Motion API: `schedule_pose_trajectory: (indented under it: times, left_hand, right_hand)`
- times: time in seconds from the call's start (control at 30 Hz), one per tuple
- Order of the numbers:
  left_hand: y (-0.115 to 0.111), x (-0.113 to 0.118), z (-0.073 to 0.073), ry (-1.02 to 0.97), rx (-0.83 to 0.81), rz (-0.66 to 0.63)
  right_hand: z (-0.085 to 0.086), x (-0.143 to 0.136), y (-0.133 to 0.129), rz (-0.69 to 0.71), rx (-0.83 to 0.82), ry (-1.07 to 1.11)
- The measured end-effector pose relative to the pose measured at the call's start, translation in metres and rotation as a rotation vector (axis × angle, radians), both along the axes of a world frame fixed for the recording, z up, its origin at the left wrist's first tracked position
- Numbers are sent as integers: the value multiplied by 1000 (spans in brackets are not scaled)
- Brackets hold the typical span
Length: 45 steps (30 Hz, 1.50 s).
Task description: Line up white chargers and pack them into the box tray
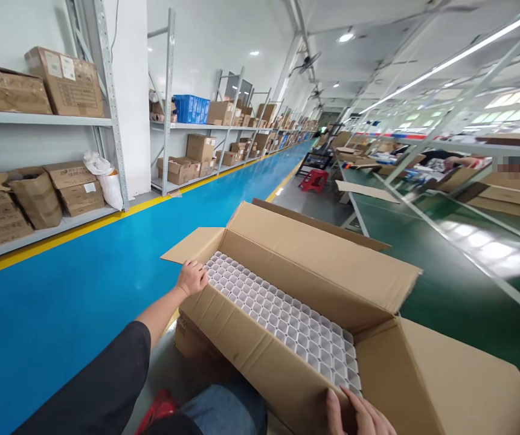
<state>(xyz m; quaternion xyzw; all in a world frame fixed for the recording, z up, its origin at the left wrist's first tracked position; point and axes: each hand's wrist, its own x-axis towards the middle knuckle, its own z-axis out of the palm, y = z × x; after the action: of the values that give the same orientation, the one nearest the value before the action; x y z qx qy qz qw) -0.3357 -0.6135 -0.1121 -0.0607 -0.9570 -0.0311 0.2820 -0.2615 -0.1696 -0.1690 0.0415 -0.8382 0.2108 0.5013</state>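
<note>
An open cardboard box [260, 341] stands right in front of me, its flaps spread outward. Rows of small white square plastic cups [282, 311] fill the visible inside, their openings facing up. My left hand [193, 278] is closed over the near left corner of the box, fingers curled across the rim. At the lower right, my right hand [359, 415] grips the near wall, thumb outside and fingers reaching over the edge; part of it is cut off by the frame.
Shelves [42, 119] with cardboard boxes and a blue crate [191, 109] line the left wall beside a blue floor [83, 284]. A green worktable [445, 266] runs along the right. A red stool [313, 180] stands ahead; people sit farther back.
</note>
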Motion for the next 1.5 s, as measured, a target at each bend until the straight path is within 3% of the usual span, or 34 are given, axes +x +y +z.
schedule_pose_trajectory:
  times: [0.37, 0.67, 0.97, 1.23, 1.5]
  left_hand:
    - [0, 0, 3, 11, -13, 7]
    - [0, -1, 2, -12, -44, 43]
    - [-1, 0, 7, 34, -26, 17]
    - [-1, -1, 13, 77, 6, -26]
    - [-5, -4, 10, 13, -13, 6]
  right_hand:
    - [2, 2, 5, 17, 208, 56]
    - [5, 4, 1, 0, 204, 34]
    - [25, 16, -12, 22, 188, 2]
    - [20, 18, -16, 24, 99, -95]
    - [27, 23, -20, 31, 88, -105]
